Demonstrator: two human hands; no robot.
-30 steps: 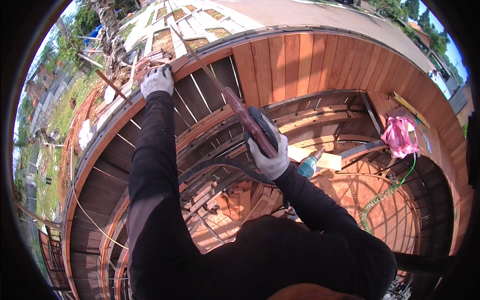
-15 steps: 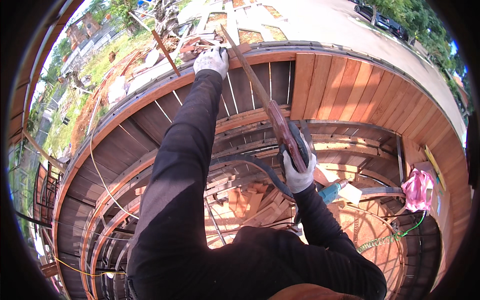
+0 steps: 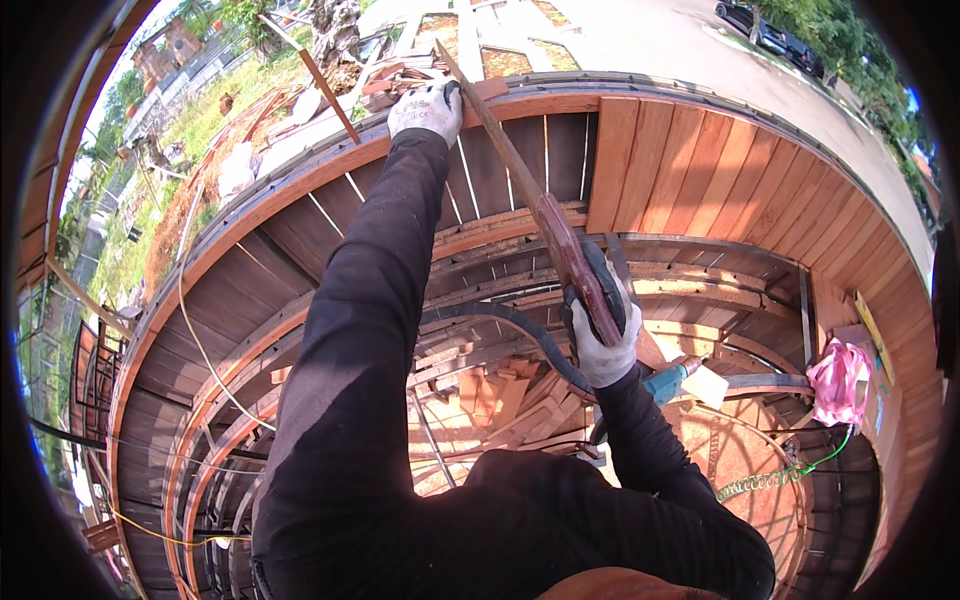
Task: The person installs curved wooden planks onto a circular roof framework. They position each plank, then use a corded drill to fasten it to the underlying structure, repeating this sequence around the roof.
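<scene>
My right hand (image 3: 603,345), in a white and dark work glove, is closed around the reddish-brown handle of a handsaw (image 3: 580,268). Its long blade slants up and left, crossing the curved wooden rim (image 3: 540,104). At the rim, just left of the blade, my gloved left hand (image 3: 425,110) is closed over a short wooden board (image 3: 490,88). Part of that board shows to the right of the blade; the fingers and blade hide the rest.
Vertical planks (image 3: 690,180) line the wall's right side. Below lie wood offcuts (image 3: 500,393), a teal power tool (image 3: 670,380) and a black hose (image 3: 515,325). A pink plastic bag (image 3: 840,382) hangs at right, near a green coiled air hose (image 3: 765,482).
The view has shifted slightly. The handsaw and my right hand have moved a little, with the blade still across the rim. My left hand stays in place on the board.
</scene>
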